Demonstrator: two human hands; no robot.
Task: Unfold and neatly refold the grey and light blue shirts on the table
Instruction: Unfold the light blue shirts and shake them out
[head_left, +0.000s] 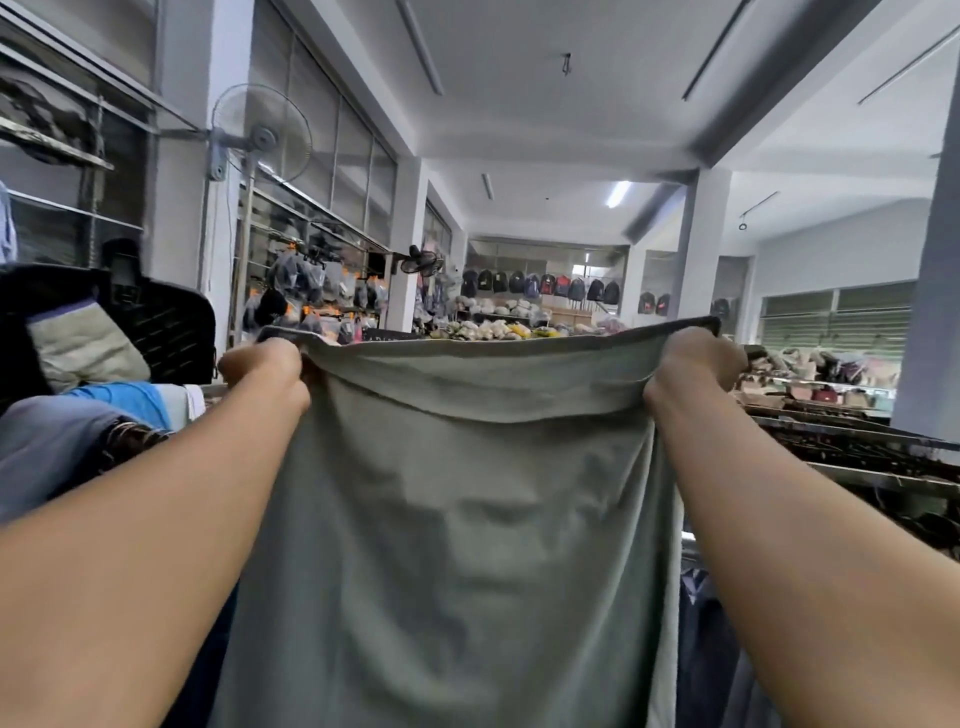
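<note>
Blue cloth (122, 401) at far left, perhaps the light blue shirt, lies untouched. My left hand (266, 370) clenches one top corner of the grey cotton shirt (467, 519), hanging open; my right hand (695, 364) clenches the other. Refolding both remains, I judge.

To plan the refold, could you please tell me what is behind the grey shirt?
The left hand and right hand hold the grey shirt up, spread wide. Over its top edge, piled goods and hanging backpacks show far off. Whatever lies directly behind it is covered.
</note>
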